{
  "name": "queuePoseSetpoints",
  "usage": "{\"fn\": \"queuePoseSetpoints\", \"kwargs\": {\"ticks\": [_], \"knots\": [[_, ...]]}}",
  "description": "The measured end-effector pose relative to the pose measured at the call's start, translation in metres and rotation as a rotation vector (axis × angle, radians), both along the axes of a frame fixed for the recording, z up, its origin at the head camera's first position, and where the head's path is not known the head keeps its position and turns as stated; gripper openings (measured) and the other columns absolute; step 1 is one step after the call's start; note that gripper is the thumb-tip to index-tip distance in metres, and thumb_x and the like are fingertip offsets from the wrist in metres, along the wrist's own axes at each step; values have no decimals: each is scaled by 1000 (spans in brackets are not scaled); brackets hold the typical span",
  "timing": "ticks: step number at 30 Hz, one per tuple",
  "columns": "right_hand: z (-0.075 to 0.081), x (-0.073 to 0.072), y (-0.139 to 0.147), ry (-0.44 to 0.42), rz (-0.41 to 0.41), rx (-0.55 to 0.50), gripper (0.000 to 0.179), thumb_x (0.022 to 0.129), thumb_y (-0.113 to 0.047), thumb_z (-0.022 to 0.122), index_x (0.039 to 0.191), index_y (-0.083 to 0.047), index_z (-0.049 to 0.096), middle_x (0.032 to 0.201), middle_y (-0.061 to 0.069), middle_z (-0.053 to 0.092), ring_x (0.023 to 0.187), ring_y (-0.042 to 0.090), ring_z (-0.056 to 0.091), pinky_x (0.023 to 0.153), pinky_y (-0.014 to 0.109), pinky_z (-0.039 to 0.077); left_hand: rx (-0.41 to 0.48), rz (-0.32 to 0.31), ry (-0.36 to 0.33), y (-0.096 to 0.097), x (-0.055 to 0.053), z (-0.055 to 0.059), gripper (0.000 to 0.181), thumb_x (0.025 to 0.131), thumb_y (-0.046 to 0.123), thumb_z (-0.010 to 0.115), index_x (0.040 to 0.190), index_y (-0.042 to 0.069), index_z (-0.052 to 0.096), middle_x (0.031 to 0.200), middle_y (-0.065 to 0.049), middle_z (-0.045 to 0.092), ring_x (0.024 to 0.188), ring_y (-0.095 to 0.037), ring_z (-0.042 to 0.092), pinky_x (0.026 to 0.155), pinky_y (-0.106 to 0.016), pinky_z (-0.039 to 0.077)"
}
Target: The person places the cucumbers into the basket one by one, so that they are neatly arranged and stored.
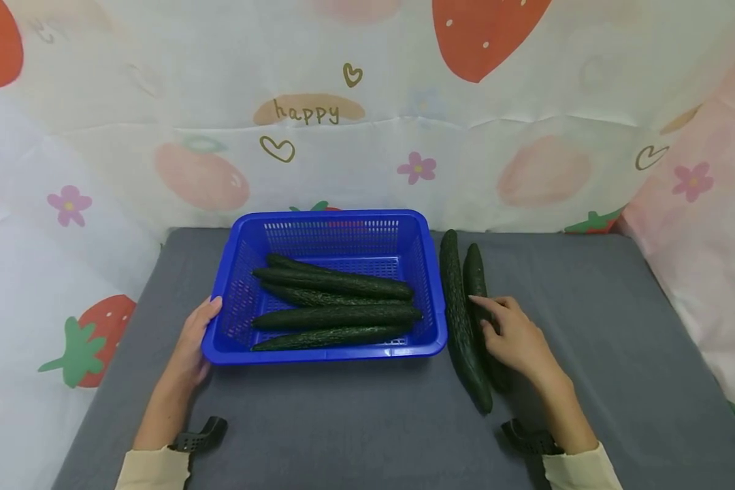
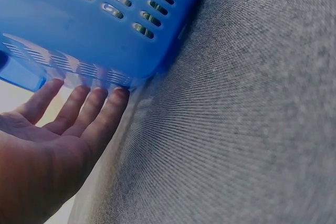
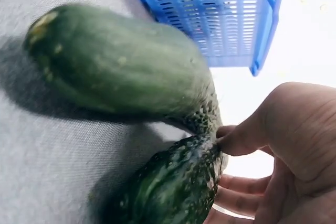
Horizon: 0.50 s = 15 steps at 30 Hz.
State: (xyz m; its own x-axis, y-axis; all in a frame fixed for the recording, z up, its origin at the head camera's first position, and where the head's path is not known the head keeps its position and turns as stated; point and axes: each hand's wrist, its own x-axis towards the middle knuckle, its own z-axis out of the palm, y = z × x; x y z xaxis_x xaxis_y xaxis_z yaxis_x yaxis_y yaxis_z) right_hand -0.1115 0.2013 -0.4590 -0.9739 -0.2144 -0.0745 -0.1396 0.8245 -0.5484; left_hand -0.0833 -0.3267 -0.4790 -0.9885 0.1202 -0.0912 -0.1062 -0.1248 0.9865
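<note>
A blue plastic basket [image 1: 327, 355] with slotted walls holds several dark green cucumbers [image 1: 337, 317], lying crosswise. My left hand [image 1: 192, 340] grips its left side, the tip of a digit over the rim, while fingertips [image 2: 119, 95] meet the outer wall. Right of the basket two more cucumbers lie nearly side by side, pointing away from me. My right hand [image 1: 520, 340] pinches the right-hand cucumber [image 3: 173, 182] between thumb and fingers, partly covering it in the head view. The left-hand cucumber [image 1: 459, 320] lies between that one and the basket's right wall.
Grey cloth [image 1: 355, 422] covers the table. A curtain [image 1: 367, 170] printed with strawberries and flowers hangs along the table's back edge, with more of it at both sides. Each wrist wears a dark strap mount, the left mount [image 1: 202, 435] near the front.
</note>
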Motion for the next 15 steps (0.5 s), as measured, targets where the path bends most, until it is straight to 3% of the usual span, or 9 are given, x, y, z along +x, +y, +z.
{"fn": "queuePoseSetpoints", "kwargs": {"ticks": [2,7,15], "knots": [[-1,1,-1,7,0,13,48,107,-12,53,155,-16,53,145,29,53,83,26,61,59,34,40,13,3,1,-1,0,0,34,116,35,33,146,21,43,125,9,69,111,-6,69,91,-25,60],[-3,2,-2,50,1,60,45,108,-25,61,152,-19,57,141,27,58,95,34,67,60,37,46,14,6,1,-1,1,0,33,116,35,34,145,22,42,125,10,69,111,-6,69,91,-25,60],[-4,5,5,92,-13,66,51,101,-29,74,149,-21,60,134,20,65,103,33,67,61,38,48,-43,-13,-4,0,-1,-1,56,116,39,32,161,6,25,133,10,63,118,-6,66,95,-24,58]]}}
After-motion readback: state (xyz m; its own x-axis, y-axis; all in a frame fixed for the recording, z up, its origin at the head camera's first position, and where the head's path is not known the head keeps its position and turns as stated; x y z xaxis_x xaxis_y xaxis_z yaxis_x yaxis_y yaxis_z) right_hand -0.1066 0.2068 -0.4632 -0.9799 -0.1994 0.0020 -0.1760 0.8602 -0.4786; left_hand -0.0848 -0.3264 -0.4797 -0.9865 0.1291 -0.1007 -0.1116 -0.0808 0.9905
